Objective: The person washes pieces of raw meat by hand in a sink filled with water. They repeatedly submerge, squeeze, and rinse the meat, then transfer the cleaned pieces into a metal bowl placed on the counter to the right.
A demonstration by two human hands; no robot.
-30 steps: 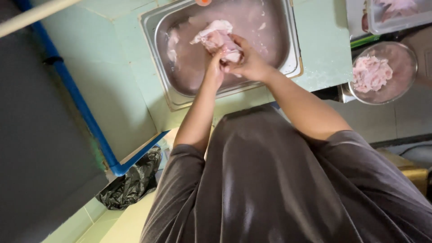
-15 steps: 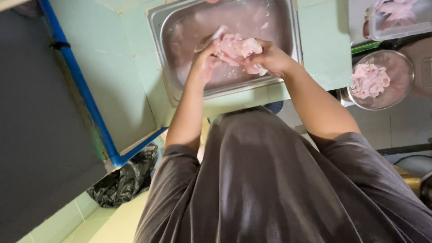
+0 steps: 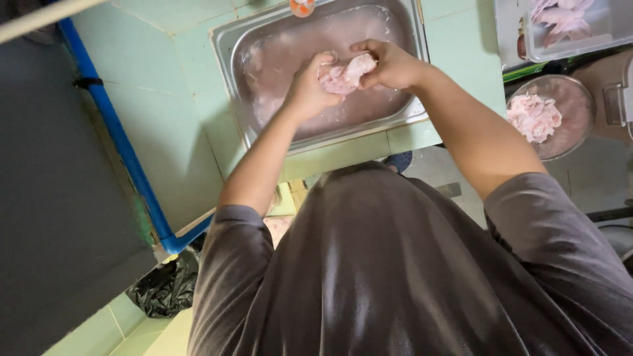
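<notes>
Green-tiled counter (image 3: 165,125), steel sink (image 3: 231,59)

open tray (image 3: 395,118) basin, rims all round

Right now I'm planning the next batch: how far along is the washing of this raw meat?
Looks done: a round metal bowl at the right holds a heap of pale meat, and a clear tub above it holds more. In hand: the left hand and right hand grip one meat piece over the steel sink of cloudy water. Left: I can't tell if more lies under the water.
</notes>
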